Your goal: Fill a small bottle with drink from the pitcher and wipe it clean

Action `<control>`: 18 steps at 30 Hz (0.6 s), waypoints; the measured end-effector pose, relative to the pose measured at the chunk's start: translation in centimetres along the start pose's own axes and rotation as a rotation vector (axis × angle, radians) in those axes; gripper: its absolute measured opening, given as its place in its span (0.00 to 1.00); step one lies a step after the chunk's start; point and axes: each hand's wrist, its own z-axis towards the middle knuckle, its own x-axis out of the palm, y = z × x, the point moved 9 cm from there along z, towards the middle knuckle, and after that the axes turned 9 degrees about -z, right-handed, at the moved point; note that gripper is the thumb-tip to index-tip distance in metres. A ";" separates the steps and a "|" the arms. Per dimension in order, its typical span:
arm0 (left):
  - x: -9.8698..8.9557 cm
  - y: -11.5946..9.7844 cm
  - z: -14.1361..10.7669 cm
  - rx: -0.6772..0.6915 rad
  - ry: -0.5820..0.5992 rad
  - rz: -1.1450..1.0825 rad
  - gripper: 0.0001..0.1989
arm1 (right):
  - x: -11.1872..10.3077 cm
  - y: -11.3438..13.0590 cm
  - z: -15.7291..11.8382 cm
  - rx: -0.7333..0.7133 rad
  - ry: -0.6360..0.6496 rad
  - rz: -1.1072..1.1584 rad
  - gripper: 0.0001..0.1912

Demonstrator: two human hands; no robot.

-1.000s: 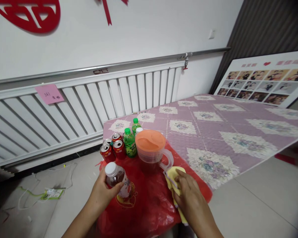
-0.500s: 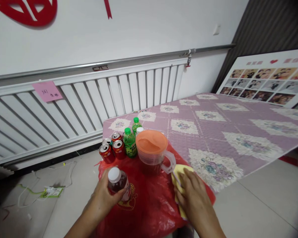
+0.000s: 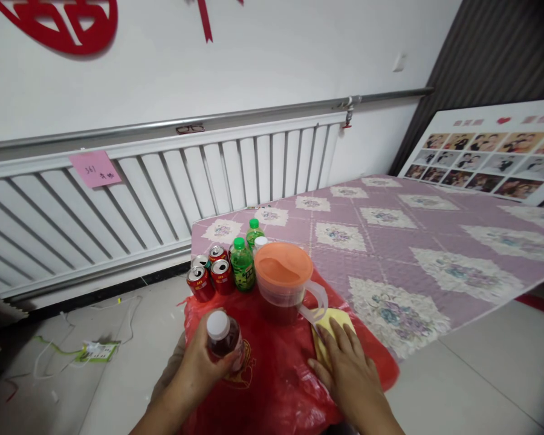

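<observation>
My left hand (image 3: 207, 359) is wrapped round a bottle of dark drink with a white cap (image 3: 224, 335), upright over the near left of the red-covered table (image 3: 272, 374). With fingers spread, my right hand (image 3: 347, 362) lies flat on a yellow cloth (image 3: 340, 318) at the table's right side. Between the hands and further back stands a clear plastic pitcher with an orange lid (image 3: 283, 272), dark liquid in it. Its handle reaches over the edge of the cloth. Left of the pitcher are green-capped bottles (image 3: 242, 269) and several red cans (image 3: 222, 275), some visibly opened.
A bed or surface with a purple floral cover (image 3: 381, 241) borders the table behind and to the right. Along the wall runs a white radiator (image 3: 172, 187) with a pink note (image 3: 95, 169). A power strip (image 3: 97, 351) and cords lie on the floor at left.
My right hand has flattened and spread on the cloth, which now shows less beneath it. My left hand still holds the bottle. The whole view has shifted slightly.
</observation>
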 end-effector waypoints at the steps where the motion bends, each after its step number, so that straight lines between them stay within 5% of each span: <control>1: 0.0 0.0 0.0 -0.004 -0.003 -0.017 0.34 | 0.2 -0.1 0.0 0.005 -0.018 0.015 0.29; 9: 0.6 0.5 0.1 0.007 0.030 -0.117 0.32 | -1.0 1.1 -0.1 -0.007 -0.065 -0.032 0.26; 18: -0.1 -0.4 -0.1 0.020 -0.028 0.030 0.29 | -2.7 0.3 -0.4 0.027 -0.066 0.023 0.26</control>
